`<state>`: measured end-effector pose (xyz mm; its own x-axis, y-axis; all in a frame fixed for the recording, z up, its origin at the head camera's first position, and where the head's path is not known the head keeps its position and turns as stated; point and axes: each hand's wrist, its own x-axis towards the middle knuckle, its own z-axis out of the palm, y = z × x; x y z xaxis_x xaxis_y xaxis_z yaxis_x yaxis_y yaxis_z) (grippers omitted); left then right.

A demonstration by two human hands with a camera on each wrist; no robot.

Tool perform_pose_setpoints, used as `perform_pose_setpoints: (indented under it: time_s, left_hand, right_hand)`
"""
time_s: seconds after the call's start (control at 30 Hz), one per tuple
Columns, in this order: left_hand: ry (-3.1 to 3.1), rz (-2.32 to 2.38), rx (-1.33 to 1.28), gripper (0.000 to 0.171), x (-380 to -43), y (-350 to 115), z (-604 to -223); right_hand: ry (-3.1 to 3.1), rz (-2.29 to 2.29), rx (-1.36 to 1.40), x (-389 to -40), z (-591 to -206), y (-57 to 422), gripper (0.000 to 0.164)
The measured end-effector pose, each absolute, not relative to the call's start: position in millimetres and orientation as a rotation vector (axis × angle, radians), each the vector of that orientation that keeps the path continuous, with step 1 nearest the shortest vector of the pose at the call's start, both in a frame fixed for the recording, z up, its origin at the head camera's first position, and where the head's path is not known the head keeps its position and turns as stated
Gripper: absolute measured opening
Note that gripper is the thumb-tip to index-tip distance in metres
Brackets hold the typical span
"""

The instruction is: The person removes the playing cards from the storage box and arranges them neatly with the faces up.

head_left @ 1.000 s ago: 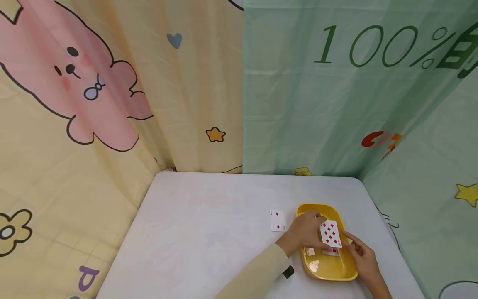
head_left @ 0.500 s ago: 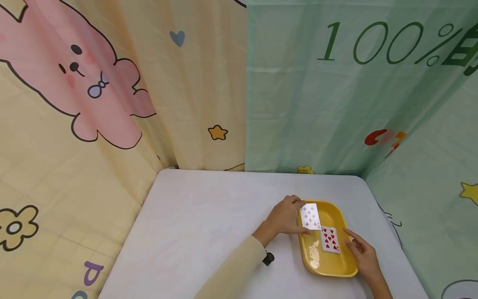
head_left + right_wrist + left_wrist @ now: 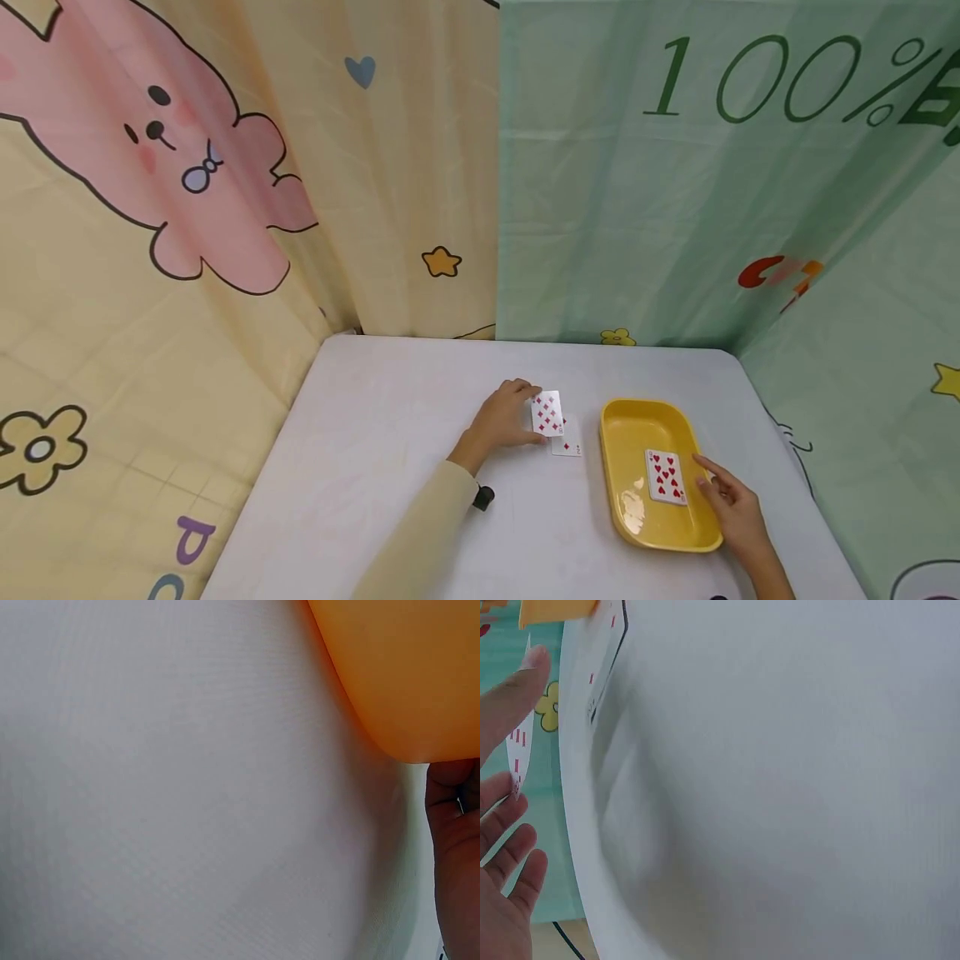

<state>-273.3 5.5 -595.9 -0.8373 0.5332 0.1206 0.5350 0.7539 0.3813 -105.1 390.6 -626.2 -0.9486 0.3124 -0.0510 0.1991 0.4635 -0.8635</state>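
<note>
My left hand (image 3: 501, 417) holds a playing card with several red diamonds (image 3: 547, 414) by its opposite short edges, between thumb and fingertips. In the left wrist view this card (image 3: 519, 750) appears nearly edge-on, off the table. Below and partly behind it in the head view, a two of diamonds (image 3: 570, 442) lies face up on the table. My right hand (image 3: 738, 512) grips the right rim of a yellow tray (image 3: 626, 508). A face-up heart card (image 3: 665, 477) lies inside, apparently atop a thin stack. The right wrist view shows fingers against the tray's orange-looking side (image 3: 420, 675).
A white table (image 3: 390, 417) with rounded far corners carries everything. Printed curtains (image 3: 615, 208) hang behind its far edge and along both sides. A dark wrist device (image 3: 483, 498) sits beside the left sleeve.
My left hand has carried the diamond card leftward out of the tray to above the two of diamonds. The heart card in the tray has come into full view. My right hand stays at the rim.
</note>
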Motion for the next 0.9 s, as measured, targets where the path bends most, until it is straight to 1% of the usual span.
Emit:
perform_pose_setpoints:
  time_s: [0.17, 0.43, 0.9]
  left_hand:
    - [-3.007, -0.609, -0.911, 0.089, -276, -8, -604]
    - [-3.127, -0.605, -0.855, 0.092, -274, -10, -615]
    - [-3.158, -0.715, -0.852, 0.091, -272, -14, -615]
  right_hand:
    - [-2.573, 1.529, -0.453, -104, -626, 392, 0.051]
    - [-2.571, 1.522, -0.472, -105, -627, 391, 0.052]
    - [-2.584, 1.509, -0.47, -106, -626, 392, 0.054]
